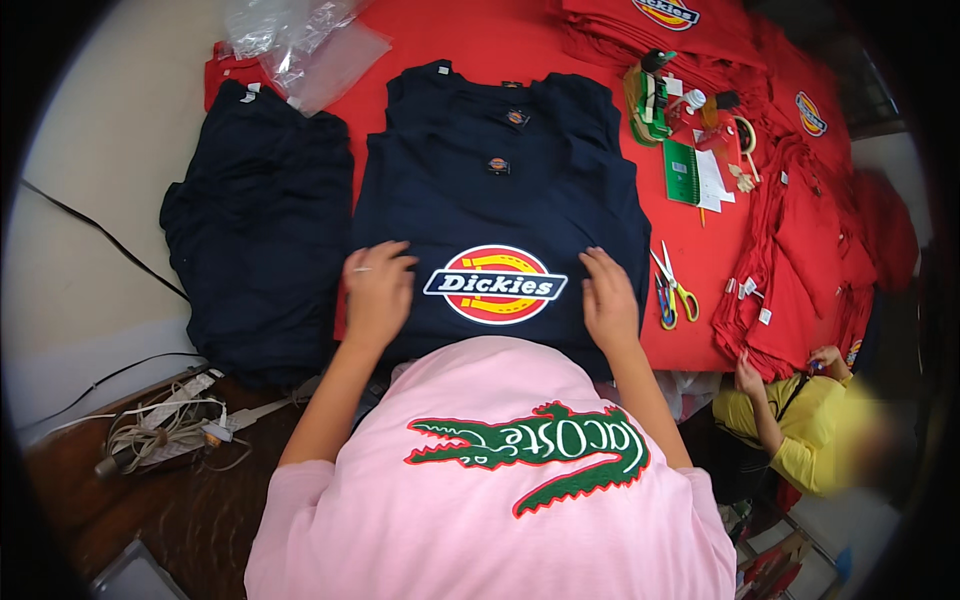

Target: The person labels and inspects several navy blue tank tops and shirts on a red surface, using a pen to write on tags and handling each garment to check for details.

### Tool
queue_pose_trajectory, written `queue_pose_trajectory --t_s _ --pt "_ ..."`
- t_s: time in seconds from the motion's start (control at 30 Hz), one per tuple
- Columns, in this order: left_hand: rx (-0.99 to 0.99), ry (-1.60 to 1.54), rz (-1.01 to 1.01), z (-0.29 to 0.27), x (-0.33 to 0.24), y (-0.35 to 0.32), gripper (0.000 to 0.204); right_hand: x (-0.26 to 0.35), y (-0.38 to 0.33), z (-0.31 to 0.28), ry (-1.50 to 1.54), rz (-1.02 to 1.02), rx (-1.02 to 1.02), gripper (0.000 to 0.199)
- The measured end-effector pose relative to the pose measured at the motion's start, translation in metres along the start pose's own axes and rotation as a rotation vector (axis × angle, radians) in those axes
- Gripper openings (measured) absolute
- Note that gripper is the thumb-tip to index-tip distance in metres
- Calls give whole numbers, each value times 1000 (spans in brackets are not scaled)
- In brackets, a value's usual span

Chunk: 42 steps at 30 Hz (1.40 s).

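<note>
Pink cloth of the wearer's T-shirt (500, 375), bearing a green crocodile patch edged in red, fills the space closest to the camera. Beyond it, both hands lie palm down toward opposite sides of a navy top (460, 210). On the left hand (380, 295), which wears a ring, the fingers are slightly bent and a little apart; those of the right hand (610, 300) are likewise loosely parted, and neither appears clamped on cloth. Between them sits an oval red-and-yellow emblem (495, 285) crossed by a dark lettered bar, near the top's lower part, apart from both hands.

The top lies spread out on a red tablecloth (668, 225), its neckline away from the wearer. Beside it on the left is a heap of dark navy garments (265, 230), with a clear plastic bag (300, 45) beyond. To the right lie yellow-handled scissors (672, 282), then a green spiral notebook (682, 172) and a green tape dispenser (648, 105). Farther right, piled red garments (800, 250) reach toward a co-worker in a yellow shirt (800, 435).
</note>
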<state>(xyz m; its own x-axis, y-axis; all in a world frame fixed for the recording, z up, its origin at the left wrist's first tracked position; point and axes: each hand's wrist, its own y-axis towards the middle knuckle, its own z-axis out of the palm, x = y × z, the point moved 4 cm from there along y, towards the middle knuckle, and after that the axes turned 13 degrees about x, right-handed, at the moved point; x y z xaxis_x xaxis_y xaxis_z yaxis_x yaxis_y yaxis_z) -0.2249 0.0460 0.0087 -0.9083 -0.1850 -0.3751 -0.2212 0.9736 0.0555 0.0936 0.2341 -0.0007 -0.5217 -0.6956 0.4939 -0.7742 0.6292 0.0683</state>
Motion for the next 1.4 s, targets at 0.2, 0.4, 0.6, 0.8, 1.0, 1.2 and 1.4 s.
queue_pose_trajectory --t_s 0.2,0.4,0.6,0.8,1.0,1.2,1.4 --pt "101 225 61 67 39 103 77 -43 77 55 -288 72 121 64" --pt "80 252 90 60 80 180 77 -74 143 50 -476 136 40 59" --pt "49 207 51 57 85 205 68 -96 182 44 -509 166 35 55" --pt "7 218 2 62 96 226 68 -90 187 40 -439 125 -89 49" --pt "18 105 -35 53 45 209 76 -71 210 1 -74 21 -380 19" --pt "204 -72 76 93 -22 121 83 -62 232 16 -157 -48 -222 15" --pt "246 -32 40 101 -26 112 80 -65 242 16 -122 -93 -274 8"
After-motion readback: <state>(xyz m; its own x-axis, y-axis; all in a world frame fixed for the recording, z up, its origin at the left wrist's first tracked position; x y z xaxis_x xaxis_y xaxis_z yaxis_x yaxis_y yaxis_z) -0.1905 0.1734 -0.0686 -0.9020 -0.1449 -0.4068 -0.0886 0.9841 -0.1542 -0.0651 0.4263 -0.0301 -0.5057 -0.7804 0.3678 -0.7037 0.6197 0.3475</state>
